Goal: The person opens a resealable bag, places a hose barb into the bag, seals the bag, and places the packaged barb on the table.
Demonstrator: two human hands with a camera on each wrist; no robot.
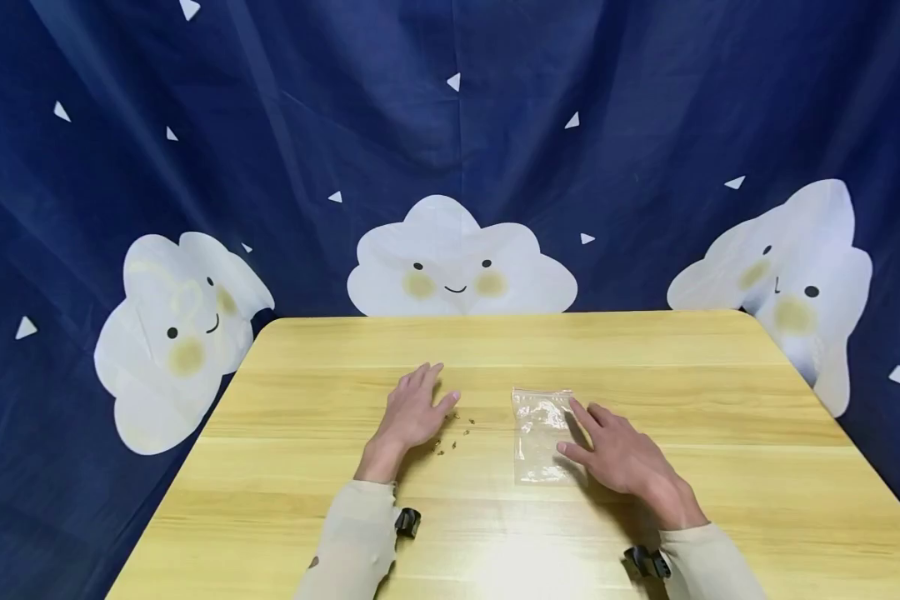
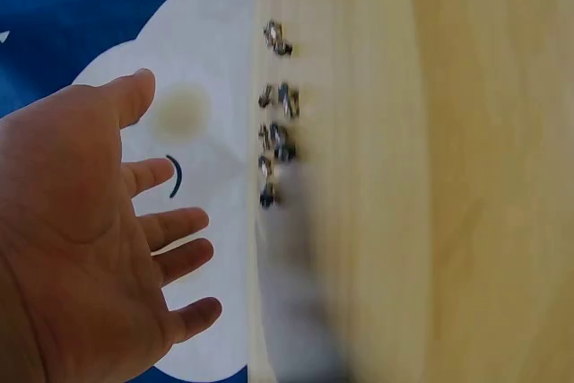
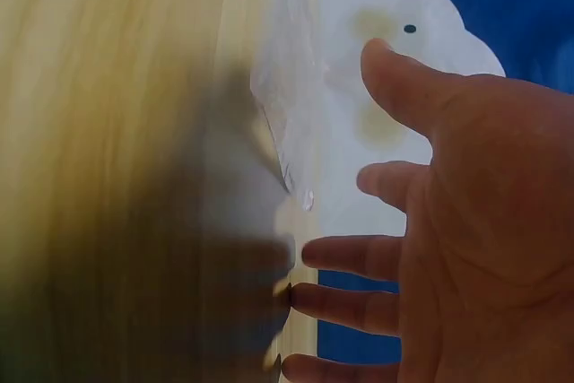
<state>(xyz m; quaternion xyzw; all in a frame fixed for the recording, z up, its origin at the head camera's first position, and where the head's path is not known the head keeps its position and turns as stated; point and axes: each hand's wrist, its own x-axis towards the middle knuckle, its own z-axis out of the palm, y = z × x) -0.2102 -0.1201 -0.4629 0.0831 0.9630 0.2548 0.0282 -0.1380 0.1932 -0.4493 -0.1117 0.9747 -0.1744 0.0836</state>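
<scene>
A clear zip bag (image 1: 540,450) lies flat on the wooden table, its zip edge toward the far side. My right hand (image 1: 621,450) is over the bag's right edge, fingers spread and relaxed, holding nothing. In the right wrist view the bag (image 3: 291,105) shows beyond the fingertips. To the left of the bag, several small metallic pieces (image 1: 467,432) are scattered on the tabletop; in the left wrist view these shiny pieces (image 2: 282,141) look like little clasps or fittings. Beside them my left hand (image 1: 412,412) is held with fingers extended and thumb apart, nothing in it.
The light wooden table (image 1: 307,533) has rounded far corners. Behind it hangs a dark blue curtain (image 1: 390,100) printed with white smiling clouds. Both forearms wear pale sleeves, and a black device (image 1: 408,522) sits at the left wrist, another black device (image 1: 647,562) at the right.
</scene>
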